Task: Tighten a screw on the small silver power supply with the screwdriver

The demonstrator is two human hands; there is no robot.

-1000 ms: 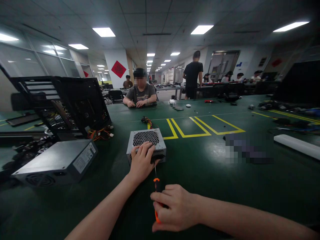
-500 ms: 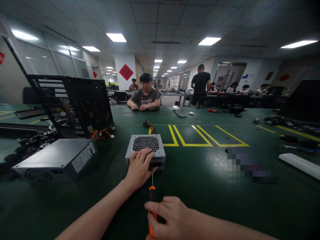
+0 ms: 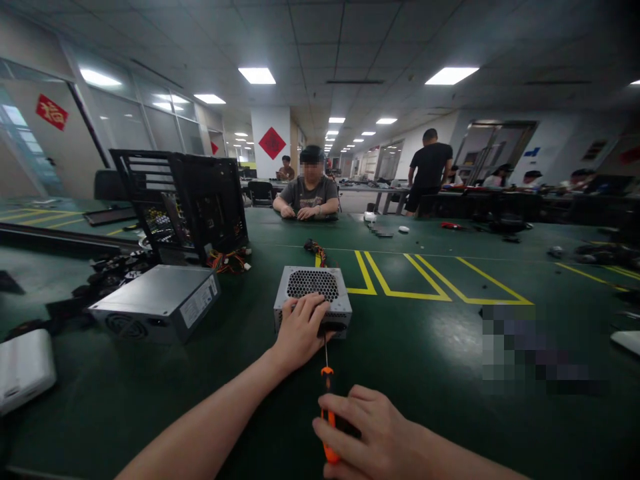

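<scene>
In the head view a grey computer power supply [image 3: 340, 287] sits on the green table, its honeycomb grille facing up. My left hand [image 3: 303, 330] is closed over its near edge, fingers bent on top and thumb low by the front face. An orange and black screwdriver [image 3: 327, 381] points away from me, its thin shaft reaching the front of the power supply near my left thumb. The tip is hidden there. Around the screwdriver's handle my right hand [image 3: 367, 433] is closed, with the fingers partly spread along it.
To the left lie a second power supply [image 3: 155, 297], an opened black computer case [image 3: 215, 200] with coloured cables, and a white device [image 3: 25, 370]. A pixelated object [image 3: 540, 347] rests at right on the table [image 3: 425, 413]. Across the table sits a person [image 3: 310, 190].
The view has turned left, so everything sits further right and the white device has come in. My right fingers have shifted and look looser on the screwdriver handle. The power supply stays in place.
</scene>
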